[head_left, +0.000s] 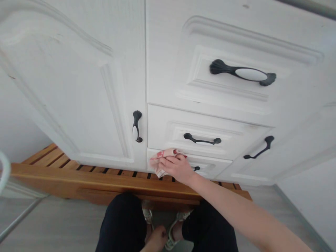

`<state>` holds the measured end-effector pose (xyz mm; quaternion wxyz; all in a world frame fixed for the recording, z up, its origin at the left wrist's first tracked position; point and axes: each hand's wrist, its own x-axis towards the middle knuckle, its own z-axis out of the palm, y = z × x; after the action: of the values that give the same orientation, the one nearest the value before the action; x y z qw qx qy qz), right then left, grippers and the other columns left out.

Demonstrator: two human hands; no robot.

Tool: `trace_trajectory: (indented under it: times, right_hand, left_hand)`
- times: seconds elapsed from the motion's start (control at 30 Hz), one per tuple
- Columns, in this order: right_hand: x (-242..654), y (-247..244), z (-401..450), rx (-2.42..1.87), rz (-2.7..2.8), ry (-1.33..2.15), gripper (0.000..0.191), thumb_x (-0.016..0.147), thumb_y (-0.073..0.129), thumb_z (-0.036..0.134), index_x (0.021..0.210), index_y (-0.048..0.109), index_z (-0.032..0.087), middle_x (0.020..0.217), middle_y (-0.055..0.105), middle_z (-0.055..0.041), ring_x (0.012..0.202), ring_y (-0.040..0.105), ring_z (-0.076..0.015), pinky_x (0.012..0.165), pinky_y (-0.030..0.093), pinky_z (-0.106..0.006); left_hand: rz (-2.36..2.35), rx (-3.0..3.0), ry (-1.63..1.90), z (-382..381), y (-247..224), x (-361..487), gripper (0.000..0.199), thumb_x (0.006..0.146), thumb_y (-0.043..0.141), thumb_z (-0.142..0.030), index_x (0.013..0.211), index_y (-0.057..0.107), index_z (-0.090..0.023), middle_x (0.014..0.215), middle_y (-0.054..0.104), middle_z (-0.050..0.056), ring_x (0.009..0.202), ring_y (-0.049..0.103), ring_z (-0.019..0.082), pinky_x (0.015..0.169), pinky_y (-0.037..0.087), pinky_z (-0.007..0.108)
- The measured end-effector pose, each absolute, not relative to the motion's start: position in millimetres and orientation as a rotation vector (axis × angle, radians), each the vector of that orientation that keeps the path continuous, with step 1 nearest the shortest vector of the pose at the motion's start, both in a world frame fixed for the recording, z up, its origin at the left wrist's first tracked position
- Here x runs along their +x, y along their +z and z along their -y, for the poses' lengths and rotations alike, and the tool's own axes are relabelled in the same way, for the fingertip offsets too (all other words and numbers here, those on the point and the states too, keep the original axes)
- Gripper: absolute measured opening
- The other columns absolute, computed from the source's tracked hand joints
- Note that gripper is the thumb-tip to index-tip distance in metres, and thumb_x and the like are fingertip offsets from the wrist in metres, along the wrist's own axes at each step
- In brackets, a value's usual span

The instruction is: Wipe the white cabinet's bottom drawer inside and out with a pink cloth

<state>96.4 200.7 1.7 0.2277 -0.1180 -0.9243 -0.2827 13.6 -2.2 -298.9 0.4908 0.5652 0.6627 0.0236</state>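
My right hand (178, 167) is closed around a crumpled pale cloth (159, 162) with red-pink marks. It presses the cloth to the left part of the bottom drawer front (212, 168), just above the wooden slats. Part of that drawer's dark handle (196, 168) shows beyond my wrist. My left hand (156, 238) hangs low between my knees, its fingers curled in a loose fist with nothing visible in them.
The white cabinet has a middle drawer handle (202, 139), a large upper drawer handle (243, 72), a left door handle (136, 126) and a right door handle (259, 148). A slatted wooden bench (126, 182) stands between my legs and the cabinet. Grey flooring (65, 224) lies below.
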Motion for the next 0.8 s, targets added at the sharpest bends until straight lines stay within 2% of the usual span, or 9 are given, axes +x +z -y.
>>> trace_trajectory:
  times: [0.1, 0.2, 0.3, 0.37, 0.5, 0.6, 0.73, 0.8]
  right_hand:
    - [151, 5, -194, -0.497, 2.584, -0.812, 0.024, 0.098, 0.055, 0.021, 0.120, 0.063, 0.026, 0.119, 0.069, 0.0021, 0.100, 0.048, -0.0171, 0.074, 0.033, -0.037]
    - [206, 4, -190, -0.675, 2.629, -0.813, 0.033, 0.092, 0.061, 0.016, 0.122, 0.063, 0.031, 0.119, 0.070, 0.0023, 0.100, 0.048, -0.0194, 0.083, 0.034, -0.038]
    - [259, 4, -186, -0.898, 2.661, -0.829, 0.047, 0.088, 0.058, 0.007, 0.125, 0.064, 0.036, 0.119, 0.070, 0.0001, 0.103, 0.048, -0.0227, 0.093, 0.034, -0.042]
    - [292, 2, -184, -1.025, 2.660, -0.868, 0.052, 0.086, 0.054, 0.003, 0.124, 0.065, 0.038, 0.117, 0.070, -0.0019, 0.103, 0.049, -0.0245, 0.095, 0.035, -0.045]
    - [338, -15, -180, -1.203, 2.629, -0.826, 0.048, 0.086, 0.057, 0.007, 0.121, 0.068, 0.037, 0.116, 0.068, -0.0050, 0.106, 0.051, -0.0264, 0.095, 0.040, -0.045]
    - [349, -42, -170, -1.336, 2.615, -0.663, 0.044, 0.083, 0.057, 0.007, 0.113, 0.072, 0.036, 0.111, 0.067, -0.0059, 0.107, 0.055, -0.0266, 0.087, 0.046, -0.041]
    - [314, -60, -145, -1.307, 2.688, -0.286, 0.039, 0.083, 0.051, 0.006, 0.100, 0.074, 0.033, 0.094, 0.067, -0.0043, 0.084, 0.062, -0.0202, 0.071, 0.050, -0.031]
    - [271, -47, -128, -1.199, 2.654, -0.256, 0.040, 0.085, 0.054, 0.006, 0.107, 0.072, 0.034, 0.098, 0.067, -0.0036, 0.088, 0.062, -0.0196, 0.075, 0.050, -0.031]
  left_hand:
    - [-1.668, 1.353, 0.077, 1, -302, 16, 0.022, 0.086, 0.050, -0.029, 0.100, 0.068, -0.029, 0.108, 0.072, -0.001, 0.111, 0.062, 0.021, 0.098, 0.042, 0.029]
    - [-1.681, 1.347, 0.066, 1, -304, 18, 0.018, 0.083, 0.055, -0.029, 0.096, 0.068, -0.029, 0.104, 0.073, -0.002, 0.110, 0.063, 0.021, 0.096, 0.043, 0.028]
    - [-1.675, 1.351, 0.044, 2, -305, 19, 0.017, 0.083, 0.056, -0.028, 0.095, 0.068, -0.028, 0.101, 0.073, -0.002, 0.107, 0.064, 0.022, 0.095, 0.044, 0.030]
    - [-1.668, 1.356, 0.042, 2, -306, 20, 0.017, 0.083, 0.055, -0.028, 0.095, 0.067, -0.028, 0.103, 0.073, -0.002, 0.107, 0.064, 0.021, 0.095, 0.044, 0.031]
    - [-1.664, 1.360, 0.045, 1, -305, 22, 0.017, 0.083, 0.054, -0.028, 0.094, 0.067, -0.028, 0.105, 0.072, -0.003, 0.109, 0.063, 0.021, 0.097, 0.043, 0.031]
    - [-1.667, 1.352, 0.052, 2, -303, 23, 0.015, 0.081, 0.056, -0.027, 0.091, 0.067, -0.027, 0.104, 0.072, -0.002, 0.107, 0.064, 0.021, 0.096, 0.043, 0.031]
    - [-1.670, 1.323, 0.073, 4, -301, 23, 0.014, 0.080, 0.057, -0.025, 0.090, 0.067, -0.026, 0.100, 0.072, 0.000, 0.103, 0.065, 0.022, 0.094, 0.044, 0.032]
    - [-1.646, 1.323, 0.090, 4, -302, 24, 0.015, 0.080, 0.056, -0.024, 0.091, 0.067, -0.026, 0.102, 0.072, 0.000, 0.105, 0.065, 0.022, 0.094, 0.044, 0.032]
